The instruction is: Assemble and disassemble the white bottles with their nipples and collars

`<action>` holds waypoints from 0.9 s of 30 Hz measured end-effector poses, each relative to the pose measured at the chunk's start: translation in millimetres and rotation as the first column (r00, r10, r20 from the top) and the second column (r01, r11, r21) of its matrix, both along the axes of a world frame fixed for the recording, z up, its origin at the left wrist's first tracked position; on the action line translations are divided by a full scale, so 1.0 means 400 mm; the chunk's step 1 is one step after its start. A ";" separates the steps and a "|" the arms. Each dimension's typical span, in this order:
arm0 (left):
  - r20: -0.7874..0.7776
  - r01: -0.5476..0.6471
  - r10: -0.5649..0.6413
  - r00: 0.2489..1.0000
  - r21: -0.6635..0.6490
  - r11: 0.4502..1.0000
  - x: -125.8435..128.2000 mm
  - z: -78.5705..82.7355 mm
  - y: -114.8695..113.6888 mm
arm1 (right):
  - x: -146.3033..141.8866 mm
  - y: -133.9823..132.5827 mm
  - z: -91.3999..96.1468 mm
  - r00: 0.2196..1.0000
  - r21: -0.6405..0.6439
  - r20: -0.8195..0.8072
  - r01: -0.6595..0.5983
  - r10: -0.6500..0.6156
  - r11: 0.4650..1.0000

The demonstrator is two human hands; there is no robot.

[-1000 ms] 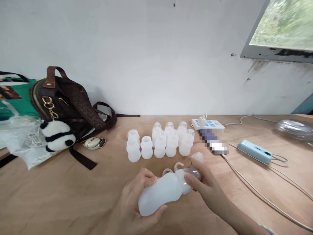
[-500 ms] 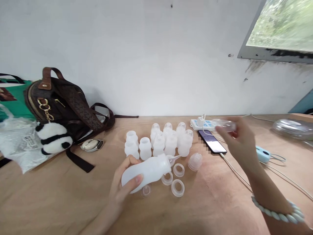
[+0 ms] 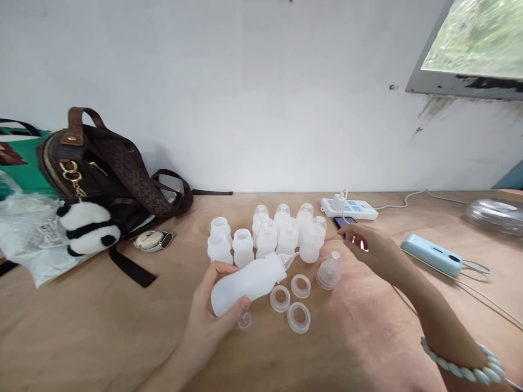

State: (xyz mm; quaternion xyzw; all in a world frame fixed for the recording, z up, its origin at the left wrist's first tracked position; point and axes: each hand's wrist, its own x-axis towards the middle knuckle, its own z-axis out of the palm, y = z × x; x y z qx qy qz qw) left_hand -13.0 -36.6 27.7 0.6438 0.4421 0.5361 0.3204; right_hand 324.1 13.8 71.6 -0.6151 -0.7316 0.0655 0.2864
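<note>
My left hand (image 3: 212, 313) is closed round a white translucent bottle (image 3: 247, 280) that lies tilted, its neck pointing right towards a cluster of several matching bottles (image 3: 269, 237). My right hand (image 3: 370, 247) hovers over a phone (image 3: 343, 221), fingers loosely bent with nothing in them. It is just right of the domed clear caps (image 3: 329, 270) standing on the table. Three white rings (image 3: 298, 317) and a small clear nipple (image 3: 245, 320) lie in front of the held bottle.
A white power strip (image 3: 347, 207) and cables run along the back right, beside a light blue device (image 3: 431, 255) and a clear lid (image 3: 496, 213). At the left are a brown bag (image 3: 106, 169), a panda plush (image 3: 87, 227) and a plastic bag (image 3: 28, 234).
My right hand took a clear cap off the bottle, swung it out towards the power strip, then came back beside the caps without it. The bottle in my left hand moved slightly left.
</note>
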 end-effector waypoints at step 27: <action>0.100 0.221 -0.206 0.974 -0.180 0.958 0.006 0.010 -0.038 | -0.229 -0.121 -0.105 0.678 0.246 -0.287 -0.631 0.677 0.736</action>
